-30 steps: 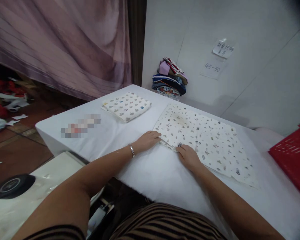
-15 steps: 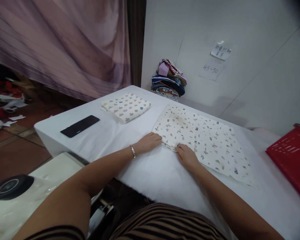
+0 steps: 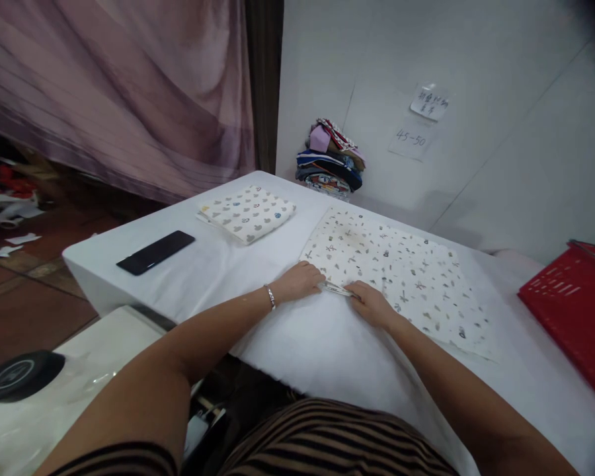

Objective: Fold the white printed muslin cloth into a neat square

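A white cloth with small grey and brown prints [image 3: 406, 284] lies spread flat on the white-covered table [image 3: 287, 344]. My left hand [image 3: 302, 281] is closed on its near edge at the left corner, with a bracelet at the wrist. A short way to the right, my right hand [image 3: 369, 303] pinches the same edge. Between the two hands the edge is gathered and slightly raised. Farther back on the left lies a folded white cloth with grey prints [image 3: 250, 213], touched by neither hand.
A black phone-like slab [image 3: 156, 252] lies at the table's left. Folded clothes [image 3: 330, 158] are stacked by the wall. At the right is a red basket [image 3: 570, 304]. A white surface with a round black object [image 3: 22, 375] is at lower left.
Both hands have closed on the near edge of the spread cloth and lifted it a little. The view has shifted slightly.
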A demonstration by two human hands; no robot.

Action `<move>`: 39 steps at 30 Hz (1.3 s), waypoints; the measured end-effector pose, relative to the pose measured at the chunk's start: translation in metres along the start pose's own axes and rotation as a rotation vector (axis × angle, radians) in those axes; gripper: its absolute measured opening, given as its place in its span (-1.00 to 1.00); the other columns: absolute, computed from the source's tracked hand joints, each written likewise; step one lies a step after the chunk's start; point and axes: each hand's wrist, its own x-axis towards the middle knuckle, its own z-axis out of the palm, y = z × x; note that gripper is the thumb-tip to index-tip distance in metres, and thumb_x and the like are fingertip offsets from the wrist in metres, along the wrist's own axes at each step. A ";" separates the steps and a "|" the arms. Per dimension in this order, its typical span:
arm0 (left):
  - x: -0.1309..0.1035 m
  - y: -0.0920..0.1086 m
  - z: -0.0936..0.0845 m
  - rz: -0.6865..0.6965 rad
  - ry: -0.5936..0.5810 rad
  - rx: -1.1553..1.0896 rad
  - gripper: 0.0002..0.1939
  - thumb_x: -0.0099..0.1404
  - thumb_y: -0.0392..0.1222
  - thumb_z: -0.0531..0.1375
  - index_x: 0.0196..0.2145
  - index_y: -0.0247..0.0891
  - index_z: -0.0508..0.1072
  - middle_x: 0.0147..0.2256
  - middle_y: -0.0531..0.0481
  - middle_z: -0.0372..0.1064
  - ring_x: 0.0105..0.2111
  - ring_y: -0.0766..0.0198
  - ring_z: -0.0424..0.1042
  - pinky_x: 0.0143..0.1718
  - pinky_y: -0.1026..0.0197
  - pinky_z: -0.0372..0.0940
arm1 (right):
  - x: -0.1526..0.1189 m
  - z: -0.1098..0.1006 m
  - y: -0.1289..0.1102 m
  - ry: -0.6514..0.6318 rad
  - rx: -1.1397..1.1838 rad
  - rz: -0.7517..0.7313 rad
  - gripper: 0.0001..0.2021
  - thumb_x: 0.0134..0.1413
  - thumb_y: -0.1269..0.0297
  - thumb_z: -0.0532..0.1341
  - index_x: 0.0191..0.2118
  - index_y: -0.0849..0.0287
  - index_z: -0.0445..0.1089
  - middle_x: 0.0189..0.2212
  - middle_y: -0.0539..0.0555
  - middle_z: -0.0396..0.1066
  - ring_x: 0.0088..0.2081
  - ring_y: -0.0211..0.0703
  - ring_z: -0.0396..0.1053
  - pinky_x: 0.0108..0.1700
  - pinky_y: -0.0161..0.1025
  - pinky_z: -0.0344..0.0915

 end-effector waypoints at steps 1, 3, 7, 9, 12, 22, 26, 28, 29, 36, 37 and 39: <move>0.002 0.001 0.000 0.005 -0.014 0.004 -0.77 0.33 -0.08 0.07 -0.21 -0.27 0.40 -0.29 -0.05 0.40 -0.25 0.21 0.31 -0.18 0.16 0.10 | 0.001 -0.002 0.001 -0.012 0.035 0.004 -0.64 0.07 0.47 0.02 -0.03 0.12 0.36 -0.21 0.06 0.36 -0.18 -0.17 0.30 -0.14 -0.27 0.21; 0.007 0.002 -0.001 0.003 -0.038 0.016 -0.76 0.31 -0.04 0.09 -0.30 -0.27 0.42 -0.31 -0.04 0.38 -0.25 0.21 0.30 -0.20 0.16 0.08 | 0.003 -0.005 0.002 -0.032 0.093 0.012 -0.65 0.05 0.46 0.04 -0.05 0.12 0.38 -0.23 0.05 0.37 -0.22 -0.18 0.30 -0.15 -0.27 0.20; 0.012 0.005 -0.001 -0.040 -0.057 0.015 -0.76 0.28 -0.03 0.13 -0.33 -0.28 0.42 -0.30 -0.04 0.37 -0.25 0.21 0.29 -0.20 0.16 0.08 | 0.007 -0.009 0.004 -0.041 0.171 0.039 -0.67 0.03 0.43 0.06 -0.08 0.12 0.40 -0.21 0.05 0.39 -0.24 -0.18 0.31 -0.17 -0.25 0.21; 0.013 0.007 -0.001 -0.073 -0.049 -0.006 -0.76 0.26 -0.03 0.15 -0.30 -0.27 0.41 -0.30 -0.04 0.37 -0.25 0.21 0.29 -0.21 0.17 0.08 | 0.008 -0.009 0.005 -0.033 0.203 0.063 -0.67 0.03 0.41 0.07 -0.09 0.11 0.41 -0.18 0.05 0.41 -0.22 -0.16 0.32 -0.15 -0.24 0.21; 0.015 0.012 0.000 -0.103 -0.049 -0.009 -0.82 0.27 -0.10 0.13 -0.32 -0.27 0.40 -0.30 -0.04 0.36 -0.26 0.20 0.29 -0.23 0.16 0.08 | 0.009 -0.008 0.007 -0.021 0.236 0.103 -0.68 0.02 0.40 0.08 -0.10 0.11 0.42 -0.15 0.04 0.42 -0.19 -0.15 0.33 -0.13 -0.22 0.23; 0.006 0.011 -0.002 -0.088 -0.051 0.111 -0.81 0.27 -0.44 0.00 -0.28 -0.30 0.38 -0.26 -0.10 0.35 -0.25 0.20 0.29 -0.24 0.14 0.11 | 0.002 0.001 -0.005 -0.029 -0.132 -0.050 -0.67 0.10 0.49 0.03 -0.04 0.17 0.37 -0.17 0.12 0.35 -0.14 -0.13 0.28 -0.10 -0.22 0.21; -0.006 0.007 -0.003 -0.095 -0.074 0.073 -0.79 0.29 -0.40 0.00 -0.24 -0.27 0.40 -0.27 -0.07 0.37 -0.25 0.22 0.31 -0.23 0.16 0.14 | -0.001 0.012 -0.012 -0.018 -0.361 -0.124 -0.69 0.17 0.46 0.00 -0.02 0.21 0.35 -0.18 0.18 0.33 -0.16 -0.08 0.25 -0.17 -0.22 0.18; -0.010 0.006 -0.005 -0.110 -0.072 0.032 -0.77 0.29 -0.39 0.00 -0.21 -0.25 0.41 -0.24 -0.06 0.39 -0.22 0.22 0.32 -0.23 0.17 0.16 | -0.001 0.014 -0.014 -0.004 -0.388 -0.122 -0.69 0.20 0.45 -0.01 -0.02 0.20 0.35 -0.18 0.17 0.33 -0.17 -0.09 0.24 -0.18 -0.22 0.16; -0.011 0.006 -0.006 -0.117 -0.078 0.011 -0.75 0.28 -0.39 0.00 -0.20 -0.24 0.42 -0.23 -0.06 0.39 -0.21 0.22 0.32 -0.23 0.18 0.17 | -0.002 0.015 -0.016 0.004 -0.396 -0.111 -0.70 0.20 0.44 -0.01 -0.03 0.19 0.35 -0.19 0.16 0.33 -0.18 -0.09 0.24 -0.19 -0.23 0.15; 0.005 0.021 -0.012 -0.192 -0.123 0.043 -0.69 0.21 -0.44 -0.01 -0.18 -0.24 0.43 -0.20 -0.09 0.39 -0.18 0.15 0.34 -0.25 0.14 0.21 | 0.004 0.018 -0.022 0.048 -0.326 0.022 -0.75 0.29 0.30 -0.03 -0.12 0.11 0.38 -0.22 0.08 0.34 -0.17 -0.12 0.23 -0.19 -0.23 0.12; 0.010 0.026 -0.011 -0.168 -0.107 0.048 -0.69 0.22 -0.43 -0.01 -0.17 -0.25 0.42 -0.19 -0.11 0.39 -0.17 0.13 0.33 -0.24 0.13 0.21 | 0.005 0.019 -0.020 0.060 -0.326 0.017 -0.75 0.29 0.30 -0.03 -0.11 0.11 0.38 -0.21 0.08 0.34 -0.17 -0.12 0.23 -0.18 -0.23 0.13; 0.020 0.037 -0.006 -0.103 -0.087 0.040 -0.72 0.24 -0.40 -0.02 -0.18 -0.27 0.42 -0.21 -0.12 0.38 -0.18 0.11 0.33 -0.22 0.10 0.22 | 0.006 0.020 -0.015 0.081 -0.346 -0.018 -0.77 0.26 0.32 0.00 -0.09 0.13 0.36 -0.20 0.09 0.34 -0.18 -0.12 0.23 -0.18 -0.23 0.15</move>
